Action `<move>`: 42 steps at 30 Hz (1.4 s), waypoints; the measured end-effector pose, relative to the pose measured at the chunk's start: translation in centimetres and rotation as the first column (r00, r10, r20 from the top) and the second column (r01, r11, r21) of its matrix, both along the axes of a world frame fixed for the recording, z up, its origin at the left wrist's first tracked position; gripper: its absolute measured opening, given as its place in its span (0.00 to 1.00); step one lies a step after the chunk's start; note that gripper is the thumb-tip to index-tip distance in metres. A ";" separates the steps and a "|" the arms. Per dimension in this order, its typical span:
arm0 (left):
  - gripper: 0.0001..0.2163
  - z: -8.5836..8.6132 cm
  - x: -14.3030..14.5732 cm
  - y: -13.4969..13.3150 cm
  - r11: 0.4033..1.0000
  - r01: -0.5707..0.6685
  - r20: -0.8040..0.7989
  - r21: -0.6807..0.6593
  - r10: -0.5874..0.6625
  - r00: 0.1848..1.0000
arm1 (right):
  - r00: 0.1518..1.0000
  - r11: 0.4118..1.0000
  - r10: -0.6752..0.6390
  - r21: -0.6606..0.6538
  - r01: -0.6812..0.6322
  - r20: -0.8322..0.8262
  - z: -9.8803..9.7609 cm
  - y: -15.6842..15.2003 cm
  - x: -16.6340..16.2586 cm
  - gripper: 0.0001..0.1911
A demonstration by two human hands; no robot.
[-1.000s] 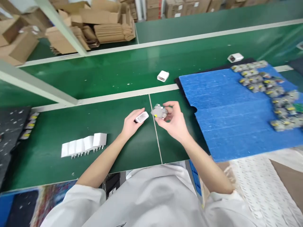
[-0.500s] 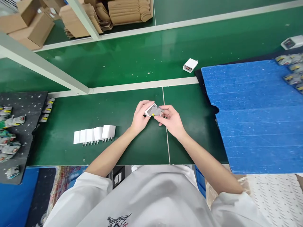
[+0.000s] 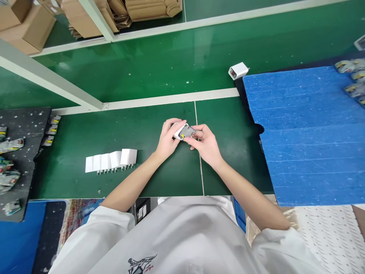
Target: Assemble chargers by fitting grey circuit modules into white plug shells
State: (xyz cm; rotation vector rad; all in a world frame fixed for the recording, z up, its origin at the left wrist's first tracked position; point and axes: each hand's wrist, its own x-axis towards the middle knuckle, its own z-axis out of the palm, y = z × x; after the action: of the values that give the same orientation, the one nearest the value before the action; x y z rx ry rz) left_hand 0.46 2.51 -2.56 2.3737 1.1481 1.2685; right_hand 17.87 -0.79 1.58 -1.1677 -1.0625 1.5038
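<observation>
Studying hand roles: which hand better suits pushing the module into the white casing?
Likely the right hand, holding the grey module near its outer end; the left hand holds the white casing.

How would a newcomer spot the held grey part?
Above the green bench, find the left hand holding a white casing. The right hand holds the grey part at the casing's open end. Unlike similar grey parts on the blue board, it alone is in hand.

Green workbench (image 3: 159, 179) | pale rail (image 3: 171, 100) | green panel (image 3: 159, 62) (white-specked, faintly glossy) | green shelf (image 3: 216, 7) | cardboard boxes (image 3: 38, 32)
</observation>
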 end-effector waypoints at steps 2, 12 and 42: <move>0.16 -0.1 0.0 0.0 1.000 -0.005 -0.012 -0.001 0.005 1.000 | 0.997 0.999 0.008 0.039 -0.011 0.079 0.1 -0.2 0.1 0.28; 0.28 0.0 0.1 -0.1 0.999 0.028 -0.033 0.015 -0.028 0.999 | 0.913 0.951 -0.018 0.290 -0.111 0.409 -0.3 -1.1 0.3 0.24; 0.20 -0.2 0.9 -0.9 0.998 0.058 -0.052 0.000 -0.058 0.997 | 0.795 0.933 -0.017 0.295 -0.205 0.607 0.0 -0.7 1.1 0.23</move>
State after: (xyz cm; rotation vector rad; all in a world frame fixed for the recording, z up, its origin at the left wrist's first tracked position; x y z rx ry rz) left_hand 1.31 1.64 -2.75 2.4361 1.0852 1.1964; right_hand 19.00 -1.50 1.54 -1.3819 -1.7643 0.9508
